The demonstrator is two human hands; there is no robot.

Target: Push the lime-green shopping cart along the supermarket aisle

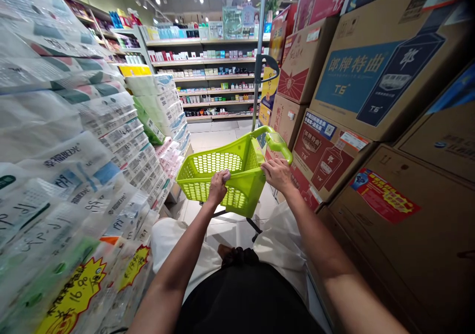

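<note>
A lime-green plastic shopping cart (252, 193) with perforated sides stands turned sideways just in front of me. My left hand (218, 188) is closed over the near side rim of its basket. At the corner below the raised green handle (277, 142), my right hand (277, 173) has its fingers curled over the edge. The visible inside of the basket shows no goods, though part of its bottom is hidden by the near wall. Dark legs and a wheel (256, 236) show under the cart on the light tiled floor.
Plastic-wrapped paper packs (118, 121) are stacked high on my left, with yellow price signs (77, 294). Cardboard cartons (345, 76) line the right side closely. A grey pole (256, 96) rises beyond the cart. Stocked shelves (208, 63) stand across the aisle's far end.
</note>
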